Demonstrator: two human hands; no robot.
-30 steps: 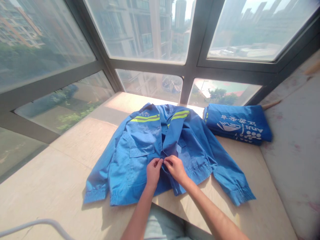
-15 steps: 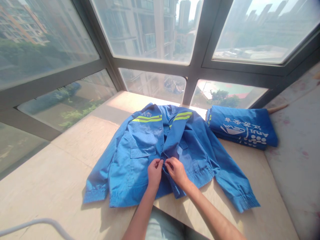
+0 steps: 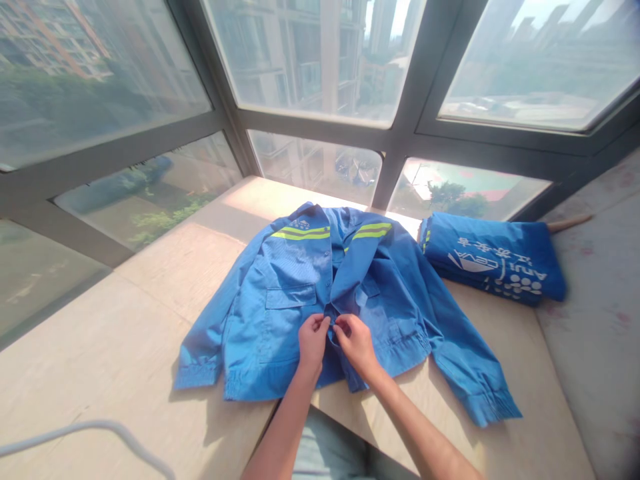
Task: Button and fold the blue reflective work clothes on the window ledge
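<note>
A blue work jacket [image 3: 290,327] with yellow-green reflective stripes lies spread out, front up, its sleeves reaching to both sides. The collar points toward the window, and the front is partly open down the middle. My left hand [image 3: 313,340] pinches the front edge on the left, below the level of the pocket flap. Close beside it, my right hand [image 3: 355,340] pinches the opposite front edge. The fingertips of both hands nearly meet at the opening. Whatever button sits between the fingers is too small to make out.
The jacket rests on a pale stone-like sill [image 3: 145,313] below large framed windows [image 3: 320,120]. Folded blue garments [image 3: 495,257] with white printing lie at the right, by the wall [image 3: 595,320]. A grey hose or cable [image 3: 105,425] curves across the front left.
Both hands stay at the jacket's front opening, with only small finger shifts. The whole view has moved slightly, so the scene sits a little further right.
</note>
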